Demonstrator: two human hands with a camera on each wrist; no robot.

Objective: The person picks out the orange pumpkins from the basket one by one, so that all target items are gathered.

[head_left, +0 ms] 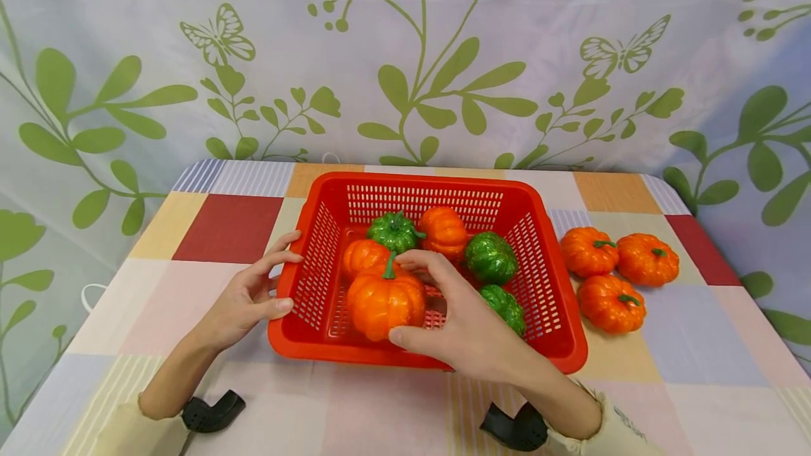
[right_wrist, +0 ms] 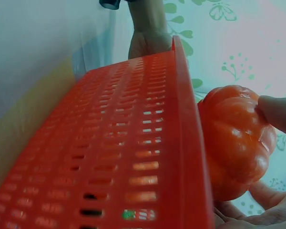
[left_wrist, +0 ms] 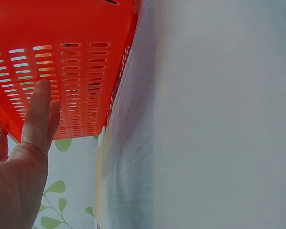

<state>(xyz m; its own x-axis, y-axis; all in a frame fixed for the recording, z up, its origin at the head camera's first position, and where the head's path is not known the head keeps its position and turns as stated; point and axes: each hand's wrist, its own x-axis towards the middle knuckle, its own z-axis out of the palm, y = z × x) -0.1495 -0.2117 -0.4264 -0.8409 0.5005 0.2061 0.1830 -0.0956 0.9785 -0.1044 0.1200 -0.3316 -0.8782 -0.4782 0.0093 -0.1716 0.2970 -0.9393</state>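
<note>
A red slotted plastic basket (head_left: 564, 329) stands on the table. My right hand (head_left: 472, 326) grips a glossy orange toy pumpkin (head_left: 383, 305) with a green stem above the front of the basket. In the right wrist view, thumb and fingers lie on either side of this pumpkin (right_wrist: 238, 143), close to the rim. On the basket's left rim rests my left hand (head_left: 243, 294), thumb and fingers spread apart; the left wrist view shows straight fingers (left_wrist: 37, 112) against the slotted outer wall. Inside the basket lie two orange pumpkins (head_left: 443, 231) and several green ones (head_left: 491, 257).
Three more orange pumpkins (head_left: 613, 305) sit together on the table right of the basket. A patchwork-checked cloth (head_left: 228, 227) covers the table. Behind it hangs a curtain (head_left: 253, 111) printed with leaves and butterflies. Black curved pieces (head_left: 214, 412) are at both wrists.
</note>
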